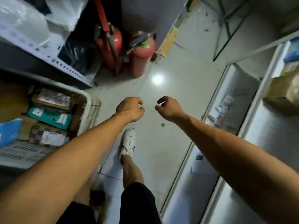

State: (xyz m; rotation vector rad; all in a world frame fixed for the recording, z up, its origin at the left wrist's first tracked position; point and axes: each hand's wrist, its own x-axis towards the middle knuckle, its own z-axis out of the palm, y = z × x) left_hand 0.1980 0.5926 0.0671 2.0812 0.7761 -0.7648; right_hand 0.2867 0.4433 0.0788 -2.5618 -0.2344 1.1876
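My left hand [130, 109] and my right hand [168, 107] are stretched out in front of me over the pale tiled floor [174, 88], a short gap apart. The fingers of both hands are curled in, and I see nothing held in either. A thin line on the floor between them looks like a tile joint. A pale sliver shows between my right thumb and fingers; I cannot tell whether it is the floor or a small object. Below the hands are my leg and white shoe [128, 143].
A white crate [88, 104] of parcels stands at the left under a perforated metal shelf [64, 65]. Two red fire extinguishers [140, 57] stand against the far wall. Steel shelving [239, 110] with a brown parcel [284, 92] lines the right. The aisle between them is narrow.
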